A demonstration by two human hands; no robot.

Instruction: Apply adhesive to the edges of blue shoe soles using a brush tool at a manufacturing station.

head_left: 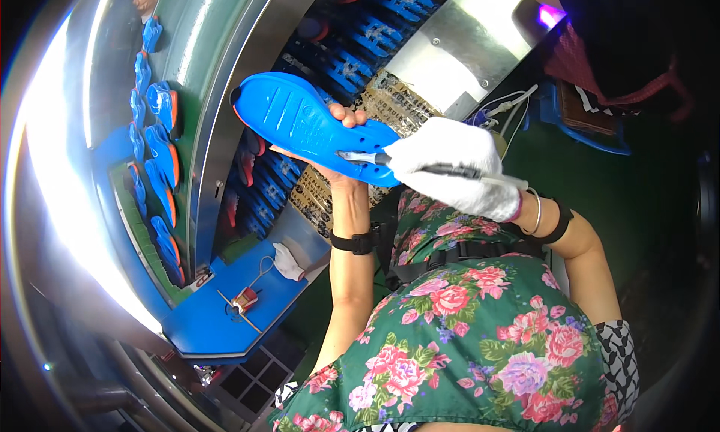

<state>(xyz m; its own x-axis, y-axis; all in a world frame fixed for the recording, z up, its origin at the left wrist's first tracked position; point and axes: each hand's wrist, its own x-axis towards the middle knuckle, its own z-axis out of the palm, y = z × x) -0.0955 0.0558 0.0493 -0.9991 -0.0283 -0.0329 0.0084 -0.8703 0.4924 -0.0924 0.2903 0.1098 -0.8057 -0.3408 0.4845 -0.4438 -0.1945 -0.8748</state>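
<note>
Above the flowered lap, the left hand (339,148) is gripping a bright blue shoe sole (311,126) from underneath, thumb curling over its near edge and fingers closing behind it, so the sole is hanging tilted in mid-air in front of the curved machine. Over on the other side, the right hand (450,166), wearing a white glove, is closing around a slim silver pen-like tool (420,167) and is pressing its tip against the sole's heel end, next to a row of small holes. Behind the sole, a dark panel with a yellowish patterned label (390,102) is sitting against a slanting metal plate (465,42), and blue moulds (375,34) are lining the dark channel above it. Off to the left, more blue and orange soles (161,143) are standing in a row along the green curved rail (202,94). Lower down, a blue shelf (217,319) is carrying a small red object (244,300) and a crumpled white cloth (288,261).
</note>
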